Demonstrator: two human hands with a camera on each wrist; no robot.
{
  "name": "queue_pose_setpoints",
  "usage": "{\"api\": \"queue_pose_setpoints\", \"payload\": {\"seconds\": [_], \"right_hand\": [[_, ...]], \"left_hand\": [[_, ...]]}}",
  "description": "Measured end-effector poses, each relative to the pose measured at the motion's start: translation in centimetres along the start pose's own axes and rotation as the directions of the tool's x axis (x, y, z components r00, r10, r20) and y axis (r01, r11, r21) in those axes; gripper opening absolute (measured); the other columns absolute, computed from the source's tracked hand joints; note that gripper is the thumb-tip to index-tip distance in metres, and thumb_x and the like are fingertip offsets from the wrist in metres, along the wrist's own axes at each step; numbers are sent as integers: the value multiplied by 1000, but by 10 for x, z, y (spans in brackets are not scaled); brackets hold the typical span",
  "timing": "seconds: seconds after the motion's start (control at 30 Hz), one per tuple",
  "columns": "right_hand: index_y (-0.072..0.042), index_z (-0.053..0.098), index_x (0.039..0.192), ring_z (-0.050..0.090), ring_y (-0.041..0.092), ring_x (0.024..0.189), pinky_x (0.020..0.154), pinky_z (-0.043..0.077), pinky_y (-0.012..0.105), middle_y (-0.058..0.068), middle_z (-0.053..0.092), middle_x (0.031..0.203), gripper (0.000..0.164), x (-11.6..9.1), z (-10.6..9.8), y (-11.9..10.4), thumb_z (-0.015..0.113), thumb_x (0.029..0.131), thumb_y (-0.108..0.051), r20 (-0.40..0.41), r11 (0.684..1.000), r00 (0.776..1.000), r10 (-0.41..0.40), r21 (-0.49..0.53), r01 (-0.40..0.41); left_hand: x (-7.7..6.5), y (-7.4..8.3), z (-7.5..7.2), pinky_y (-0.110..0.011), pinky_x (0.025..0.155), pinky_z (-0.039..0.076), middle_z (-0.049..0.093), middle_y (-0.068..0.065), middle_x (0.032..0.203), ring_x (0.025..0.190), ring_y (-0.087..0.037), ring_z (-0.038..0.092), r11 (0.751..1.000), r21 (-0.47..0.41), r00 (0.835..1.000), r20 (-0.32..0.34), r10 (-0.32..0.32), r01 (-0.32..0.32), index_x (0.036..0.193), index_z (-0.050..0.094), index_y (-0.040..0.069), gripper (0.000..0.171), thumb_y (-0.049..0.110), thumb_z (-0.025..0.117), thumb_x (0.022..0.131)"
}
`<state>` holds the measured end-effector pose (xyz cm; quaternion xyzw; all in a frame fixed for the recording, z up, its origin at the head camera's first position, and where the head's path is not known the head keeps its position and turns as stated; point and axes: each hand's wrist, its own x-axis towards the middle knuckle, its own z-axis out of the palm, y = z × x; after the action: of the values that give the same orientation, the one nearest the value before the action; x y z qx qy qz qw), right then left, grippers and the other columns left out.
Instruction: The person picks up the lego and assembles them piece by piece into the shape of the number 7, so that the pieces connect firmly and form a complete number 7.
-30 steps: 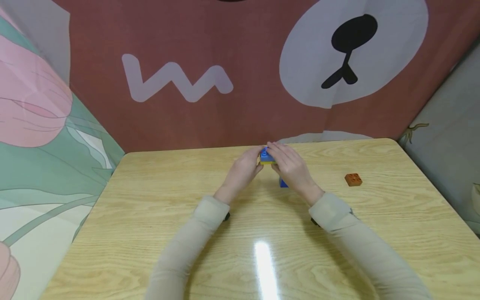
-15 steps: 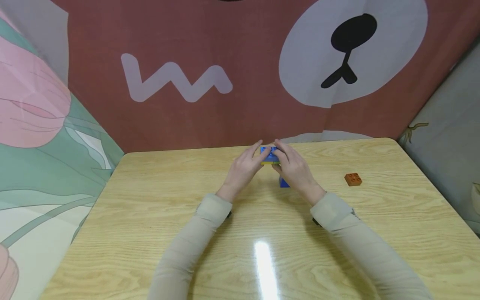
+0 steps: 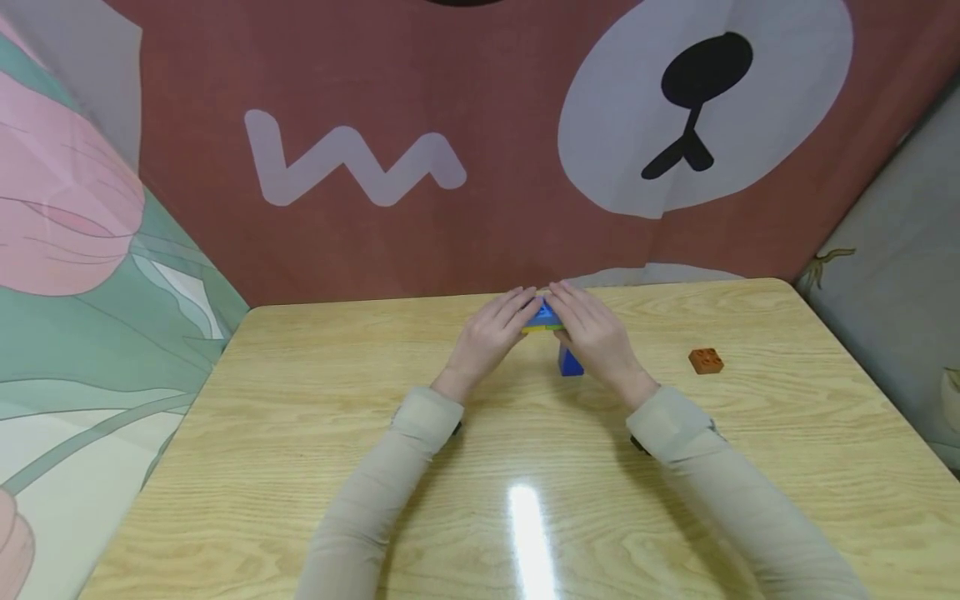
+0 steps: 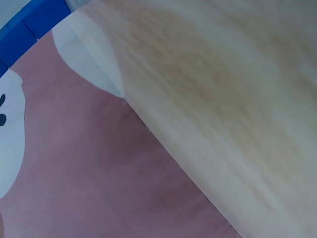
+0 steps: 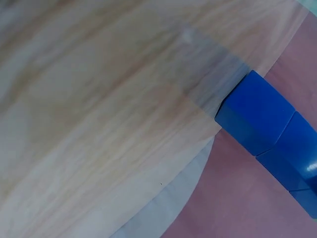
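Bearing down from left and right at the far middle of a wooden table (image 3: 337, 417), with left hand (image 3: 482, 340) and right hand (image 3: 600, 340) laid over a blue brick top (image 3: 543, 314) with a yellow edge (image 3: 533, 328) on its near side. Leaving only a narrow slice of blue uncovered between the fingertips now, against a broader patch half a second ago, then framed by lifted, parted fingers (and, a second ago, covered mostly from the right). Suggesting, as a judgement, a change from adjusting to pressing the pieces evenly together.

Gripping with fingers drawn close on each hand and reaching over from both ends; apparently pinching the top between fingers above and thumbs on the near underside. Cannot tell the force, nor the exact rest of the thumbs.

Exposing slightly more than before of a blue column (image 3: 571, 362), standing on the table just nearer and partly hidden by the right hand. Stacked in sections, judging by seams in the right wrist view; probably bearing the top, though impossible to confirm with the join blocked. Leaving an orange-brown brick (image 3: 706, 361) well to the right, studs up, in the same spot.
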<state>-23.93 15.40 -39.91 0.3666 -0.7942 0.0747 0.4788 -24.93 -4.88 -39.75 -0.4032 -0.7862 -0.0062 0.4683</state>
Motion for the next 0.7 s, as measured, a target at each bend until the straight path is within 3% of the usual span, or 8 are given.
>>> {"api": "queue_pose_setpoints", "payload": {"seconds": [0.2, 0.33, 0.43, 0.7], "right_hand": [[5, 61, 119, 64, 33, 110, 94, 53, 43, 20, 66, 119, 60, -1, 0, 1, 85, 65, -6, -31, 1000, 999, -13, 4, 13], [4, 62, 119, 65, 33, 109, 93, 54, 43, 20, 67, 118, 61, -1, 0, 1, 86, 64, -6, -41, 1000, 999, -17, 6, 17], [4, 62, 119, 65, 33, 108, 93, 54, 43, 20, 67, 118, 61, -1, 1, 1, 86, 64, -6, -38, 1000, 999, -16, 9, 16], [4, 62, 119, 65, 33, 108, 92, 54, 43, 20, 67, 118, 64, -2, 2, 3, 87, 61, -5, -45, 999, 999, 7, 33, -5]], "left_hand": [[1, -5, 0, -26, 106, 45, 64, -10, 126, 116, -19, 62, 997, -22, 996, -49, 69, -70, 124, 61, 3, 42, 18, 71, 86], [0, -6, -1, -25, 106, 44, 64, -10, 126, 117, -19, 62, 996, -32, 995, -55, 80, -82, 124, 61, 3, 42, 17, 70, 86], [0, -7, -1, -25, 106, 45, 64, -10, 126, 116, -19, 62, 996, -56, 996, -53, 71, -73, 124, 61, 2, 43, 17, 71, 85], [2, -5, 3, -22, 106, 44, 62, -10, 126, 114, -20, 62, 975, -220, 1000, -12, -13, 10, 123, 60, 3, 49, 7, 77, 78]]}}
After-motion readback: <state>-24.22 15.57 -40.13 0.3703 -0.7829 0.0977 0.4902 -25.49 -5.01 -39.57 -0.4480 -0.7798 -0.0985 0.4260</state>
